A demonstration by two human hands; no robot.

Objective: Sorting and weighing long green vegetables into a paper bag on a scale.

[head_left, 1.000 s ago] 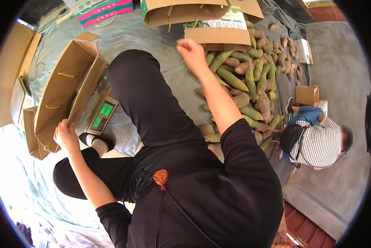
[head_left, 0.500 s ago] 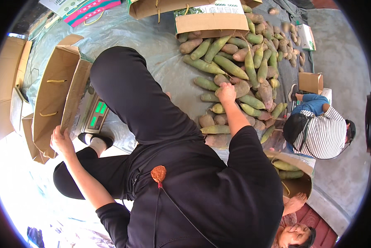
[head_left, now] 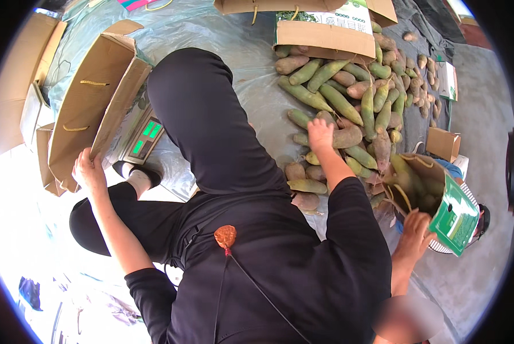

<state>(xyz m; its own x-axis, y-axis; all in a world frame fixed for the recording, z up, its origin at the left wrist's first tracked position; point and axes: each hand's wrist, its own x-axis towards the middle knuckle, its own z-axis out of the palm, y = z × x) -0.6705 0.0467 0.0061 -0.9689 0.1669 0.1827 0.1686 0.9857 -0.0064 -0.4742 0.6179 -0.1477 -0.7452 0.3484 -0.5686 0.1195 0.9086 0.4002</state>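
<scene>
My left hand (head_left: 89,171) is closed on the near edge of an open cardboard box (head_left: 76,117) with yellow rope handles. The box leans over a digital scale (head_left: 144,139) with green lit displays. On the heap of green radishes (head_left: 342,104), my right hand (head_left: 321,136) has its fingers curled at the end of a soil-covered radish (head_left: 347,137). Its fingertips are partly hidden. At the right, another person's hand (head_left: 414,235) grips a green-and-brown carton (head_left: 460,212) that has radishes inside.
A box with folded-out flaps (head_left: 326,39) stands at the far end of the heap. Smaller radishes spread on dark cloth at the far right. Beyond the carton crouches a person in a striped top (head_left: 469,198). Clear plastic sheeting (head_left: 257,86) covers the floor.
The other person's carton has risen from the lower right and moved forward, now partly covering the crouching person. My view has shifted slightly; both my hands stay at the box and the radish.
</scene>
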